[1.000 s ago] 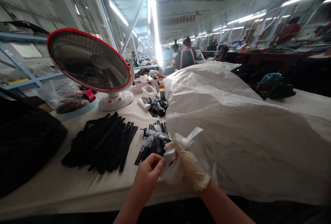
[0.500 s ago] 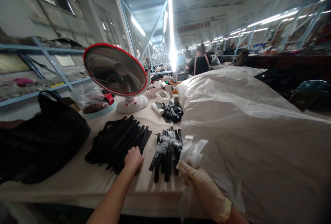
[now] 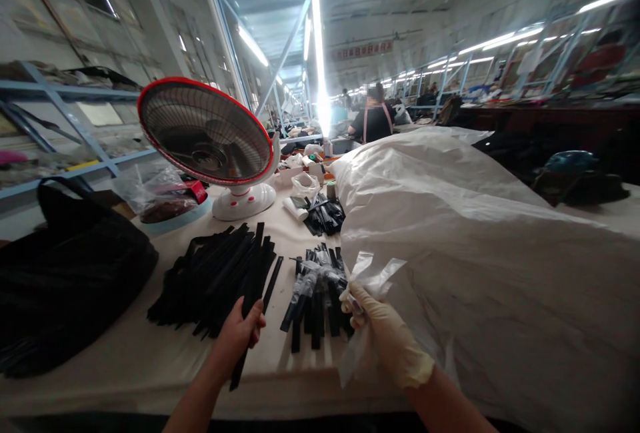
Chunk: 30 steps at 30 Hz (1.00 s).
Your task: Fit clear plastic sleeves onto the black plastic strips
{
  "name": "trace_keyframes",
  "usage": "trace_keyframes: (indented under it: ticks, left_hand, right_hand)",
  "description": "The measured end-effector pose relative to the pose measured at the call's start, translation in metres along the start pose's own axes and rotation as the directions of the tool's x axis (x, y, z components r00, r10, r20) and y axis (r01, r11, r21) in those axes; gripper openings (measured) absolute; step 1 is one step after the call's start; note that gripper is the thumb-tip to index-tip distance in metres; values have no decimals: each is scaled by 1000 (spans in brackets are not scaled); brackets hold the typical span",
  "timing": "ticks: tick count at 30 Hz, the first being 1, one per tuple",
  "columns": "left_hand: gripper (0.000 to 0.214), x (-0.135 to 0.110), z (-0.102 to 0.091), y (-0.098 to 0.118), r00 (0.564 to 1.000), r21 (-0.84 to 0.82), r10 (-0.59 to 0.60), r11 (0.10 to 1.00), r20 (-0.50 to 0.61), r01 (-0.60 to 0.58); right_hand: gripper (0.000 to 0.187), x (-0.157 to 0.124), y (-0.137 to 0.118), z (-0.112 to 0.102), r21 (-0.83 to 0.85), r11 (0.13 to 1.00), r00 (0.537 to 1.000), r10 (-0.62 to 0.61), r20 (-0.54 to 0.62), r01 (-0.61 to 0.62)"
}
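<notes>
My bare left hand (image 3: 239,334) is closed round a few long black strips (image 3: 254,293), lifted at the near edge of a big loose pile of the same black strips (image 3: 210,278). My right hand (image 3: 383,335), in a pale glove, is closed on a small clear plastic bag (image 3: 367,286) and holds it upright by the table's front edge. Between my hands lies a heap of black strips wrapped in clear bags (image 3: 317,286).
A huge white sack (image 3: 465,233) fills the right side of the table (image 3: 125,366). A red-rimmed fan (image 3: 207,140) stands at the back left, a black bag (image 3: 65,280) lies at the far left. More bagged strips (image 3: 324,214) lie farther back. A person (image 3: 375,116) sits in the distance.
My left hand left the clear bag, reached to the black pile and closed on a few strips, now pulling them toward me. My right hand has kept the bag throughout.
</notes>
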<state>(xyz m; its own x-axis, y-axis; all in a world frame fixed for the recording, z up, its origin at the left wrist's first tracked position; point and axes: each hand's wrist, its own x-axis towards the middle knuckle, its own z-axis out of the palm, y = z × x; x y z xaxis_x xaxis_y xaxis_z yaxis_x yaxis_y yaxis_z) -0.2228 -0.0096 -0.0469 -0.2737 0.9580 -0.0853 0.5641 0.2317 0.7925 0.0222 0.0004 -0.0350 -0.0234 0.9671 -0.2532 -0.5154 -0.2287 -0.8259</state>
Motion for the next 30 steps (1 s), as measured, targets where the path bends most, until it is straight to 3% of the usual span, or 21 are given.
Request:
trace_keyframes:
  ticks: [2,5,8,11,19,24,30]
  left_hand:
    - [46,-31,9,11,993,-247,-29,967,114,56]
    - [53,-65,21,21,951,-543,-92,803,296,247]
    - [49,-80,29,25,910,-610,-57,725,410,320]
    - [44,-88,33,29,884,-582,-10,748,468,317]
    - [50,-103,44,47,947,-432,-75,877,311,211]
    - [43,-101,47,43,944,-426,-65,881,324,207]
    - [40,-90,48,48,969,-458,-12,880,247,127]
  right_hand:
    - [33,4,1,3,2,1000,1000,-23,14,23]
    - [35,9,1,3,18,996,996,-85,25,84]
    - [36,12,-4,0,44,992,993,-118,-31,119]
    - [36,11,-10,-2,31,991,987,-127,-94,130]
    - [34,13,-12,-2,20,966,957,-252,-144,257]
    - [33,8,-14,-3,-151,934,932,-341,-120,323]
    - [31,-2,-1,-6,-279,928,964,-263,-27,245]
